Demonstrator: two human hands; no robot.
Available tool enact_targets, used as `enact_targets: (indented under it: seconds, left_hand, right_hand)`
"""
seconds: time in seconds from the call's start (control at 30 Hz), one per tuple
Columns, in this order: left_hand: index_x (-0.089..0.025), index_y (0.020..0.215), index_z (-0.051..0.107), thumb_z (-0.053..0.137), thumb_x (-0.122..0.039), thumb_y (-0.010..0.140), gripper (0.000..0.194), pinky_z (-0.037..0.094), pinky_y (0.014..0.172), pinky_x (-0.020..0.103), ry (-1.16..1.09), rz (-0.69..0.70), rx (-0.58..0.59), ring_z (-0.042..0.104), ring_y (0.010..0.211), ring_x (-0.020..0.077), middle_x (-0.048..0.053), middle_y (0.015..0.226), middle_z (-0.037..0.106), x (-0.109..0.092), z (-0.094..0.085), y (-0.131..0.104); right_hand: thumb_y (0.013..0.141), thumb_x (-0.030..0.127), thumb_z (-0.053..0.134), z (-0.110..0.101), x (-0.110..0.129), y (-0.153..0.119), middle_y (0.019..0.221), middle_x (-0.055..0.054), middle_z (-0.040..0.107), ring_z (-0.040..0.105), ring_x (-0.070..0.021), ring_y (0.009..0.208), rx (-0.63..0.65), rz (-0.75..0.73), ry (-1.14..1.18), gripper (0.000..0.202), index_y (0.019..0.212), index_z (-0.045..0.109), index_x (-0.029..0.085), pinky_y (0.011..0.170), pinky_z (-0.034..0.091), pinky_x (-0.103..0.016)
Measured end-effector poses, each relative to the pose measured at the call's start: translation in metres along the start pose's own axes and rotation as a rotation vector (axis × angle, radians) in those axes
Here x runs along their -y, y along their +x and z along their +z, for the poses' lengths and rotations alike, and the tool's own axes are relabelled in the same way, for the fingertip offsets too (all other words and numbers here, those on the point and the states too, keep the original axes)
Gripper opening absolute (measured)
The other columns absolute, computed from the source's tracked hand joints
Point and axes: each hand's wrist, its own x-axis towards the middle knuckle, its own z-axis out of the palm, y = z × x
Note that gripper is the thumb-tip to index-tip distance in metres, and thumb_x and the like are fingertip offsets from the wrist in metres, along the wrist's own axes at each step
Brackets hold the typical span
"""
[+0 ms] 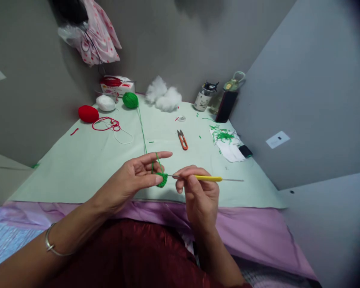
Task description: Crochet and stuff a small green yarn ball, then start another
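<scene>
Between thumb and fingers, my left hand (138, 175) pinches a small green crochet piece (162, 181). Its index finger is stretched out with green yarn (143, 132) looped over it, and that strand runs back to a green yarn ball (130, 100). My right hand (199, 188) is closed around a crochet hook (208, 178) with a yellow handle. The metal tip of the hook meets the green piece at its upper right edge; whether it passes through a stitch is too small to tell. Orange thread snips (183, 141) lie just beyond my hands.
A red yarn ball (88, 114) and a white yarn ball (106, 103) sit at the left. White stuffing (163, 96) lies at the back. On the right are a pen cup (202, 99), a leaning phone (227, 107) and green yarn scraps (224, 136) on white paper.
</scene>
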Motion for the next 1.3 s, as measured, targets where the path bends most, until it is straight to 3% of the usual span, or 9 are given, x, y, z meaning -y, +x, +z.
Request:
enact_targets:
  seconds: [0.2,0.33,0.53,0.63,0.77,0.87,1.03,1.17,1.3]
  left_hand:
    - [-0.026,0.135,0.069,0.078,-0.019,0.081,0.055,0.045,0.075,0.024,0.212,0.064,-0.021,0.055,0.081,0.0113,-0.001,0.09,0.059,-0.01,0.005,-0.001]
    - [-0.021,0.13,0.072,0.074,-0.012,0.079,0.052,0.046,0.083,0.026,0.399,0.184,-0.101,0.054,0.08,0.0113,-0.003,0.084,0.057,-0.017,0.01,-0.005]
    - [-0.027,0.134,0.07,0.073,-0.017,0.084,0.051,0.047,0.074,0.026,0.185,0.031,0.037,0.059,0.081,0.0132,0.0,0.093,0.066,-0.008,0.01,-0.002]
    - [-0.027,0.129,0.074,0.077,-0.023,0.085,0.045,0.048,0.083,0.027,0.017,0.039,0.039,0.062,0.086,0.0144,0.0,0.091,0.07,0.001,0.013,0.002]
    - [-0.028,0.124,0.077,0.084,-0.028,0.082,0.043,0.046,0.083,0.022,-0.142,0.031,-0.026,0.06,0.081,0.0115,-0.003,0.08,0.068,0.009,0.02,0.003]
    - [-0.023,0.119,0.08,0.085,-0.03,0.081,0.039,0.046,0.088,0.021,-0.28,-0.062,-0.011,0.062,0.093,0.0136,0.001,0.089,0.072,0.009,0.025,0.002]
    - [-0.019,0.107,0.082,0.086,-0.026,0.077,0.031,0.047,0.093,0.025,-0.379,-0.138,0.066,0.063,0.096,0.0158,0.005,0.098,0.073,0.001,0.02,0.003]
    - [-0.02,0.102,0.081,0.088,-0.026,0.074,0.03,0.045,0.086,0.024,-0.282,-0.117,-0.009,0.061,0.086,0.0137,0.002,0.089,0.07,-0.004,0.011,0.003]
    - [-0.018,0.096,0.077,0.086,-0.029,0.074,0.026,0.042,0.078,0.026,-0.144,-0.064,0.008,0.057,0.082,0.0144,0.001,0.085,0.068,-0.003,0.011,0.004]
  right_hand:
    - [0.098,0.017,0.063,-0.005,0.007,-0.004,0.089,-0.004,0.073,0.063,-0.0116,0.066,0.032,-0.135,-0.173,0.019,0.098,0.08,0.025,0.058,0.05,-0.027]
    - [0.098,0.017,0.063,-0.009,0.01,-0.003,0.087,-0.004,0.073,0.062,-0.0116,0.066,0.042,-0.146,-0.21,0.019,0.097,0.081,0.025,0.056,0.05,-0.027]
    - [0.099,0.021,0.063,-0.003,0.003,0.002,0.094,-0.003,0.074,0.067,-0.0141,0.077,0.119,-0.151,-0.191,0.017,0.099,0.08,0.027,0.06,0.054,-0.028]
    - [0.098,0.014,0.063,0.002,-0.004,0.0,0.1,-0.004,0.075,0.07,-0.0177,0.095,0.081,-0.315,-0.418,0.022,0.107,0.078,0.028,0.073,0.059,-0.031]
    - [0.096,0.008,0.063,0.004,-0.014,-0.005,0.107,-0.005,0.075,0.072,-0.0188,0.094,0.019,-0.655,-0.822,0.038,0.124,0.072,0.031,0.077,0.062,-0.034]
    - [0.094,0.008,0.064,0.004,-0.018,-0.004,0.111,-0.008,0.075,0.072,-0.022,0.099,-0.012,-0.833,-0.92,0.041,0.128,0.071,0.03,0.08,0.063,-0.037]
    - [0.097,0.009,0.06,0.002,-0.001,0.001,0.099,-0.005,0.074,0.071,-0.0188,0.09,0.056,-0.55,-0.596,0.031,0.116,0.075,0.028,0.076,0.06,-0.035]
    - [0.098,0.017,0.061,-0.001,0.009,0.006,0.084,-0.002,0.07,0.064,-0.0148,0.073,-0.063,-0.303,-0.275,0.018,0.097,0.078,0.025,0.066,0.053,-0.031]
    - [0.097,0.024,0.065,0.001,0.006,0.01,0.079,0.0,0.066,0.06,-0.012,0.062,-0.017,-0.036,-0.015,0.015,0.089,0.077,0.023,0.057,0.05,-0.027]
